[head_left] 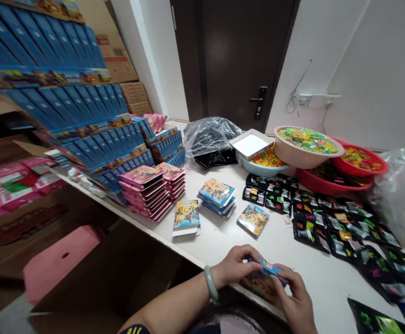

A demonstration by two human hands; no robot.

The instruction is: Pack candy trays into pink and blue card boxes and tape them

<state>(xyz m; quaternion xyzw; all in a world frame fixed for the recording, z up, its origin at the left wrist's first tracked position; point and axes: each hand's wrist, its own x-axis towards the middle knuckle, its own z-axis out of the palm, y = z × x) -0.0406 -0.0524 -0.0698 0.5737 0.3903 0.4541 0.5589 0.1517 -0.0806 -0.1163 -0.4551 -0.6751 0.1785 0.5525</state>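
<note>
Both hands grip one small printed cardboard box (262,284) at the table's front edge, its blue end flap facing up. My left hand (239,265), with a pale green bangle on its wrist, has fingers and thumb closed on the box's left end. On the right end, my right hand (294,294) holds it between thumb and fingers. Just beyond lies a similar flat box (253,219). Left of that are a short stack of blue and yellow boxes (217,197) and a single box with an open white end (186,218).
Pink boxes (143,192) stand stacked at the left, before tall tiers of blue boxes (94,125). Black pouches (310,227) with small packets cover the right side. Basins (303,155) of colourful pieces sit behind, near a clear plastic bag (211,134). A pink stool (61,264) stands below.
</note>
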